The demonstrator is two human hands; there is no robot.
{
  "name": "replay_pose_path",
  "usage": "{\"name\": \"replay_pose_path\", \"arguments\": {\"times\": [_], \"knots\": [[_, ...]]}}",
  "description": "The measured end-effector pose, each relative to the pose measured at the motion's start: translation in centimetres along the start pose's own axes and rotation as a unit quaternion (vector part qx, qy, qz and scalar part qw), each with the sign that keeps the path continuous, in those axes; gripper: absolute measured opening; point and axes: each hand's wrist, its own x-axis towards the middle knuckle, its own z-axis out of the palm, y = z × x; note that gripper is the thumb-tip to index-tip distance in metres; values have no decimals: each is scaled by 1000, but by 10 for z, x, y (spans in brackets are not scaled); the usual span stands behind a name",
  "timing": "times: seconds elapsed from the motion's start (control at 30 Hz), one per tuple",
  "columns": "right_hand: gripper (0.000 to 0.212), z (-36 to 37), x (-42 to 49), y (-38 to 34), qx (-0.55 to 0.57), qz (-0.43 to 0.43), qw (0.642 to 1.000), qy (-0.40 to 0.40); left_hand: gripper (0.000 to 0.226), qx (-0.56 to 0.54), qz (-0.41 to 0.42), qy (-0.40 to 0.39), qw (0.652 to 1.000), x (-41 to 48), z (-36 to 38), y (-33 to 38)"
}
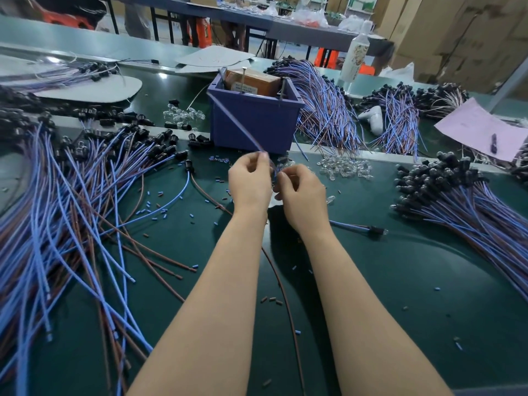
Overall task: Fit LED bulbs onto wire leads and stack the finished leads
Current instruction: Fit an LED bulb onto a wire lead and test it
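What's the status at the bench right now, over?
Left hand pinches wire lead. Right hand pinches its near end. Clear bulbs loose just beyond. Purple bin behind, nothing in the way.

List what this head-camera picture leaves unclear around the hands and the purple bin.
- Head view: whether a bulb sits on the wire lead; fingers of the left hand and right hand pinching its end cover it.
- Head view: contents of the purple bin below the brown box; its wall hides them.
- Head view: that box's label; print too small.
- Head view: left wire pile; cut off by the left edge.
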Motion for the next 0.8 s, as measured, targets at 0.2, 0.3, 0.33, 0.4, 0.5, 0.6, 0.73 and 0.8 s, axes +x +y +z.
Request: {"name": "replay_pose_path", "arguments": {"times": [0.2, 0.3, 0.33, 0.4, 0.5, 0.6, 0.73, 0.8], "knots": [[10, 0, 3, 2, 39, 35, 998, 42, 13, 118, 29, -89, 989, -7, 7, -2], [8, 1, 5, 2, 56, 37, 994, 83, 16, 100, 40, -52, 993, -7, 5, -1], [8, 1, 5, 2, 75, 45, 992, 97, 17, 84, 38, -39, 995, -8, 5, -1], [11, 0, 6, 1, 137, 65, 982, 113, 20, 44, 36, -10, 998, -9, 5, 1], [17, -2, 6, 0, 183, 82, 972, 127, 17, 43, 64, 21, 997, -8, 4, 2], [7, -1, 4, 1, 106, 70, 985, 117, 15, 67, 55, 9, 996, -7, 4, 0], [6, 2, 1, 1, 20, 41, 997, 64, 16, 98, 33, -20, 994, -8, 3, -1], [7, 3, 0, 0, -8, 23, 999, 49, 16, 117, 38, -21, 992, -9, 3, 1]]}}
